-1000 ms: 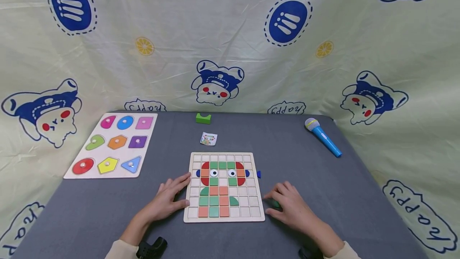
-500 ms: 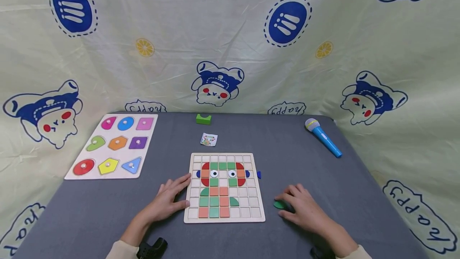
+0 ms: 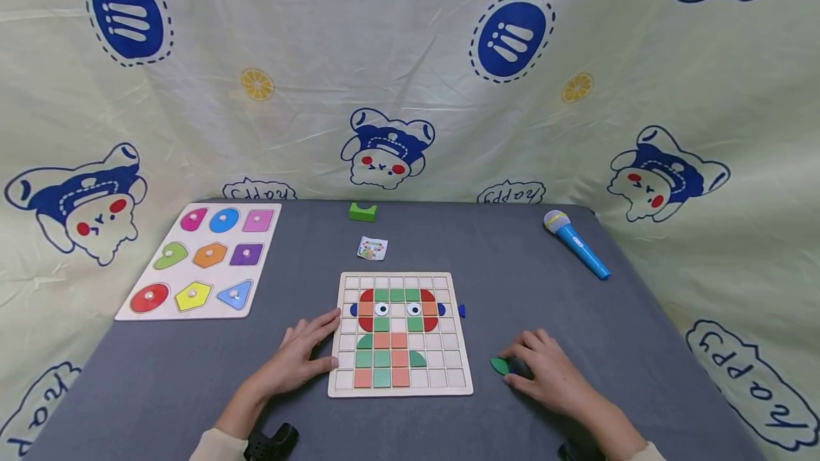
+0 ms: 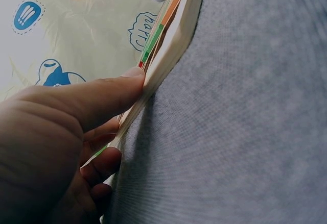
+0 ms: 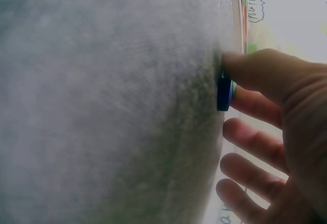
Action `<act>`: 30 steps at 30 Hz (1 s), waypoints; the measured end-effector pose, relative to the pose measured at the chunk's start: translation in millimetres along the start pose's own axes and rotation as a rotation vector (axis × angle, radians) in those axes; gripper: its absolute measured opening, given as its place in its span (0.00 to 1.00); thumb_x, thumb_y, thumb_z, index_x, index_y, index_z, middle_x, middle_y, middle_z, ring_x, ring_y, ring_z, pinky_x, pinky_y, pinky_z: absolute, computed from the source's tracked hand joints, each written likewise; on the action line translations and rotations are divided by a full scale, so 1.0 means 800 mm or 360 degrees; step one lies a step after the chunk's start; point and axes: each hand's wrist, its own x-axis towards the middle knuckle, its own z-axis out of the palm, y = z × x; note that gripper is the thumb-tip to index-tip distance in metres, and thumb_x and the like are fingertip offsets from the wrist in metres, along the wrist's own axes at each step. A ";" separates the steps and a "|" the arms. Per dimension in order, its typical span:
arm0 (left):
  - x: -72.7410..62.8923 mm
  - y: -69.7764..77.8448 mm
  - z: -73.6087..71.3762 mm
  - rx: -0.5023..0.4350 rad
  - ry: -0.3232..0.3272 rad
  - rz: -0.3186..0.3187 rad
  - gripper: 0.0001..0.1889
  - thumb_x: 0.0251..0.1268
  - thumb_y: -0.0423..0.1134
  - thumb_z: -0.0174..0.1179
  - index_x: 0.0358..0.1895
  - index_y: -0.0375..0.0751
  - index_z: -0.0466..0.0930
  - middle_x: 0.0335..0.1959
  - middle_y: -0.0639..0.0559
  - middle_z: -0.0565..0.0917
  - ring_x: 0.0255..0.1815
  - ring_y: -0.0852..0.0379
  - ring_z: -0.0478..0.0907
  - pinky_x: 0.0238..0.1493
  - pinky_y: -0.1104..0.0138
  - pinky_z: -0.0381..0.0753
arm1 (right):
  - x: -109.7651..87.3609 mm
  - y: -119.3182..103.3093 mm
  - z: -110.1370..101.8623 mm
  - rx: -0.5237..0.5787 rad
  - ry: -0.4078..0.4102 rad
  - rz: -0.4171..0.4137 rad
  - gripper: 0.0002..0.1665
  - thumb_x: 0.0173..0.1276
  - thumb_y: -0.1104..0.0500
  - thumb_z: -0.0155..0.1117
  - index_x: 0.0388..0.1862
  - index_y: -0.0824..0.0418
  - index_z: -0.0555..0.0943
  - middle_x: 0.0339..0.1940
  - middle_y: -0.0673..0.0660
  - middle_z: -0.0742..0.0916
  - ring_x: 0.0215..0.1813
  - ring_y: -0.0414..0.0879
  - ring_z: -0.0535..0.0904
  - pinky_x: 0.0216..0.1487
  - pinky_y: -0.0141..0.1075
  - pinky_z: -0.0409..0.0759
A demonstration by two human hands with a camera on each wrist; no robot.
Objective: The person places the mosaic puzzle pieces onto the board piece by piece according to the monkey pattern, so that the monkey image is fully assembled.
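My left hand (image 3: 297, 361) rests on the table with thumb and fingertips spread against the left edge of the square grid board (image 3: 438, 379). In the left wrist view the thumb (image 4: 115, 91) touches the board's rim. The board carries several red, orange, green and blue tiles and two eye tiles. To the right of the board, my right hand (image 3: 544, 368) pinches a leaf-shaped green tile (image 3: 499, 366) between thumb and index finger, its pointed end sticking out to the left. A dark blue piece (image 5: 224, 94) shows at these fingertips in the right wrist view; the other fingers are spread.
A pale shape puzzle board (image 3: 253, 277) with coloured knobbed pieces lies at the left. Behind the grid board are a small printed card (image 3: 372, 248) and a green notched block (image 3: 362, 213). A blue toy microphone (image 3: 579, 247) lies back right; a blue tile (image 3: 462, 311) touches the board's right side.
My right hand has moved to the right, away from the board's edge, with the green tile, which shows more now. The left hand and the board have stayed in place.
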 end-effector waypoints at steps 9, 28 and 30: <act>0.000 -0.001 0.001 -0.0003 -0.0001 -0.0009 0.37 0.55 0.43 0.65 0.70 0.44 0.64 0.73 0.56 0.62 0.46 0.62 0.59 0.49 0.58 0.53 | -0.001 0.001 -0.001 0.0014 -0.0008 0.0012 0.13 0.53 0.49 0.72 0.39 0.43 0.83 0.38 0.40 0.76 0.42 0.37 0.65 0.44 0.38 0.67; 0.002 -0.002 0.002 -0.0003 -0.0021 -0.0018 0.37 0.56 0.44 0.65 0.70 0.44 0.62 0.74 0.55 0.61 0.47 0.61 0.59 0.50 0.56 0.52 | 0.033 -0.071 -0.002 0.0127 0.0235 -0.0335 0.15 0.52 0.48 0.73 0.39 0.46 0.83 0.37 0.41 0.77 0.43 0.35 0.63 0.44 0.36 0.67; 0.002 -0.001 0.001 -0.0004 -0.0024 -0.0014 0.37 0.57 0.44 0.65 0.70 0.44 0.62 0.74 0.54 0.61 0.47 0.61 0.59 0.49 0.56 0.52 | 0.042 -0.086 0.002 0.0146 0.0271 -0.0411 0.15 0.52 0.48 0.73 0.39 0.46 0.83 0.37 0.41 0.77 0.43 0.35 0.64 0.45 0.36 0.68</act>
